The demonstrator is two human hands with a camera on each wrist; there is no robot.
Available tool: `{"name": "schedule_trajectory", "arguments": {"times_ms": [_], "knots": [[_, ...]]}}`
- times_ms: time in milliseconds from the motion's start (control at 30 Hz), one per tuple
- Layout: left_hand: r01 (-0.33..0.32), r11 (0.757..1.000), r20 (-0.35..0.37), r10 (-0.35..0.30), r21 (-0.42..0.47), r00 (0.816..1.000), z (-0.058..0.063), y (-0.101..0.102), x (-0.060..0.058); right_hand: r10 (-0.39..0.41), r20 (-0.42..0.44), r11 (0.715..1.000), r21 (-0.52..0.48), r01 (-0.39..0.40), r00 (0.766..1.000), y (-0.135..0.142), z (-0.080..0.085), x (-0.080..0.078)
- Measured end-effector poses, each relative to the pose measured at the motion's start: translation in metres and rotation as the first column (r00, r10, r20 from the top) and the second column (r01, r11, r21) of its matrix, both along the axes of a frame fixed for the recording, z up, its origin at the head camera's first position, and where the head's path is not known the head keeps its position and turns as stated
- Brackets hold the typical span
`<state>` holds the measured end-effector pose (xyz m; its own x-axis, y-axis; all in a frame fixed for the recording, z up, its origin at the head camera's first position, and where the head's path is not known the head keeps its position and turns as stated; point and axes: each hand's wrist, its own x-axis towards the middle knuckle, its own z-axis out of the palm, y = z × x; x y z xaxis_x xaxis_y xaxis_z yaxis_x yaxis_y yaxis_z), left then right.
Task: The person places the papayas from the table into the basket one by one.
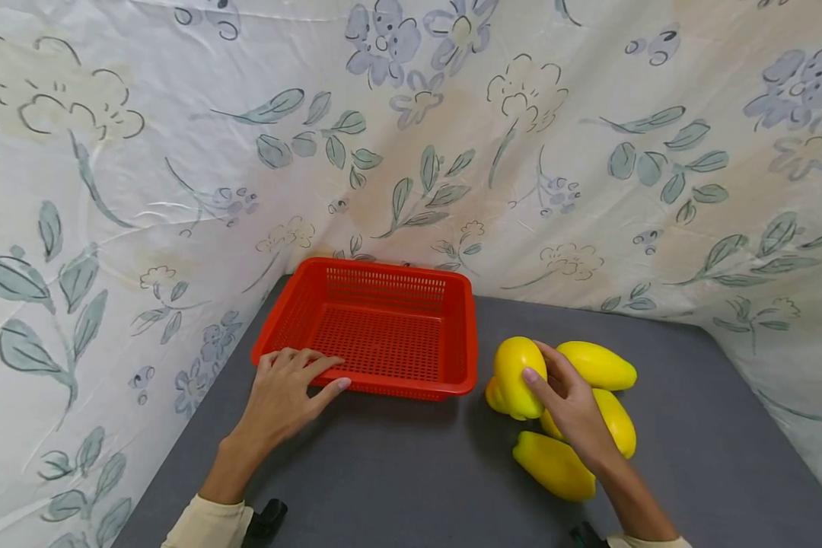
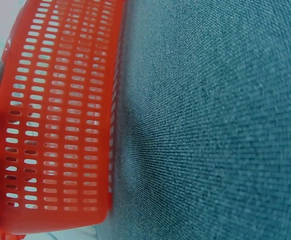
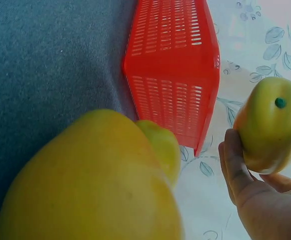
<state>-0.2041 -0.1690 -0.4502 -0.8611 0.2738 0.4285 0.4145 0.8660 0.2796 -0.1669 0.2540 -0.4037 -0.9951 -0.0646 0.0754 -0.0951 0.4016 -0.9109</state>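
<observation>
My right hand holds a yellow fruit between thumb and fingers, raised above the other fruits. In the right wrist view the held fruit is smooth and thick, with a small green stem spot. Under and around it lie more yellow fruits: a long one behind the hand, another partly hidden by it, and one nearer the front. My left hand rests on the near left rim of a red plastic basket, fingers over the rim, thumb stretched along it.
The basket's perforated floor shows, with nothing lying on it. Grey cloth covers the table. A white flower-printed curtain hangs behind the basket and along the left side. An orange-tinted fruit end shows below the held fruit.
</observation>
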Motion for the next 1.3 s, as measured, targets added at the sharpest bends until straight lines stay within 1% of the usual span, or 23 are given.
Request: {"name": "schedule_trajectory", "arguments": {"times_ms": [167,300,567,700,933,1300], "knots": [[0.000,1.000,0.009,0.000,0.003,1.000,-0.001,0.000,0.001,-0.015,0.024,1.000,0.002,0.015,1.000,-0.007,0.002,0.000],[-0.001,1.000,0.005,0.001,0.004,1.000,-0.001,-0.001,0.000,-0.011,0.028,1.000,-0.009,0.011,1.000,-0.012,0.004,0.000],[-0.004,1.000,0.004,0.003,0.004,1.000,-0.002,-0.002,-0.001,-0.042,0.056,0.999,0.007,0.042,0.998,-0.023,0.009,-0.004],[-0.005,1.000,0.007,0.005,0.004,1.000,-0.001,-0.002,0.000,-0.040,0.067,0.999,-0.008,0.040,0.997,-0.028,0.009,-0.007],[0.000,1.000,0.001,0.000,0.006,1.000,-0.001,-0.001,0.000,-0.035,0.063,0.999,-0.034,0.037,0.997,-0.035,0.008,-0.010],[-0.003,1.000,-0.010,0.003,-0.004,1.000,0.000,-0.001,0.000,-0.043,0.055,0.999,-0.014,0.044,0.998,-0.046,0.008,-0.015]]}}
